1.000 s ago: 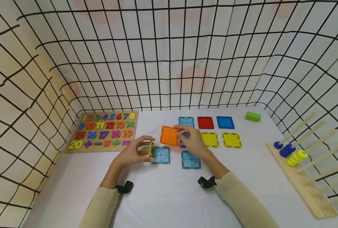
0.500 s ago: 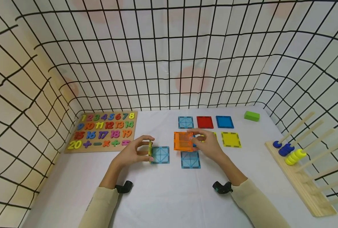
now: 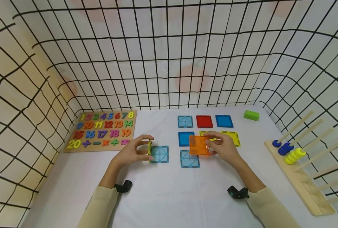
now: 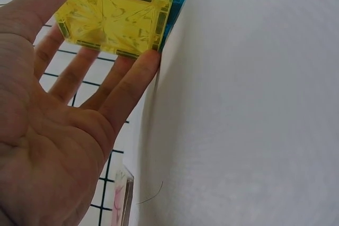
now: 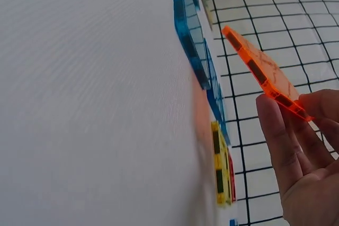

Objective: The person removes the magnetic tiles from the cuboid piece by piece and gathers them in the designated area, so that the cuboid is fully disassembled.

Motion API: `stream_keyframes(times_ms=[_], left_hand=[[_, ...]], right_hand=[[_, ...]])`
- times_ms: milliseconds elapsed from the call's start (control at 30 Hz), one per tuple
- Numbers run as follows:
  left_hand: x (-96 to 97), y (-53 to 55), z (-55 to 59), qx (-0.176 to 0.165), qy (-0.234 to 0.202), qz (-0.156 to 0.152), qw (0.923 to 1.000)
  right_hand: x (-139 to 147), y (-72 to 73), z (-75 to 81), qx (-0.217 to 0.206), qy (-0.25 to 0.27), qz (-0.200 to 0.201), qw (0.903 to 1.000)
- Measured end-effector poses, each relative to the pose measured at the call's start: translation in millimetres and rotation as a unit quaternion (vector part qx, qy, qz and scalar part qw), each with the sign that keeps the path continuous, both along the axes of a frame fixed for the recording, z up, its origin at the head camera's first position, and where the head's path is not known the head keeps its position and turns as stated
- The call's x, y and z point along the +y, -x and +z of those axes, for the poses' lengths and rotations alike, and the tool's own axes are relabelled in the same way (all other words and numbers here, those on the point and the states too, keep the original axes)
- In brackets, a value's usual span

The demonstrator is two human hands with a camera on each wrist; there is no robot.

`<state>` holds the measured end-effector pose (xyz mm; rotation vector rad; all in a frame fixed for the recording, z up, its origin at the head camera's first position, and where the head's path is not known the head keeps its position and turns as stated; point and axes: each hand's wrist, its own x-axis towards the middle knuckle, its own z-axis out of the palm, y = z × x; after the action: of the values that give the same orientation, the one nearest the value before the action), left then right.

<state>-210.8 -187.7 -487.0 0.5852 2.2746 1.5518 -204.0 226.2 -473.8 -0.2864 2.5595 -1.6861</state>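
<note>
The left hand (image 3: 132, 153) pinches a square yellow translucent plastic tile (image 3: 150, 151) upright on its edge on the white tabletop (image 3: 169, 196), while the right hand (image 3: 224, 148) grips a square orange translucent plastic tile (image 3: 198, 145) tilted above it.

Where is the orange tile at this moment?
Head view: the orange tile is held off the table by the right hand, right of centre, over the yellow tile.

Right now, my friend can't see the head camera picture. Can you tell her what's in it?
A person's right hand holds an orange tile just above coloured square tiles on a white table. The left hand stands a yellow tile upright against a light blue tile. A number puzzle board lies to the left.
</note>
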Motion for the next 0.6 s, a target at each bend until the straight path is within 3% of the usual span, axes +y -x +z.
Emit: stream_keyframes(times_ms=[267, 600], left_hand=[[-0.9, 0.6, 4.0, -0.008, -0.001, -0.003, 1.0], [-0.2, 0.8, 0.8, -0.007, -0.005, -0.005, 0.9999]], right_hand=[[23, -7.6, -3.6, -0.024, 0.001, 0.007, 0.9997], [41, -18.9, -7.3, -0.057, -0.019, -0.011, 0.9981]])
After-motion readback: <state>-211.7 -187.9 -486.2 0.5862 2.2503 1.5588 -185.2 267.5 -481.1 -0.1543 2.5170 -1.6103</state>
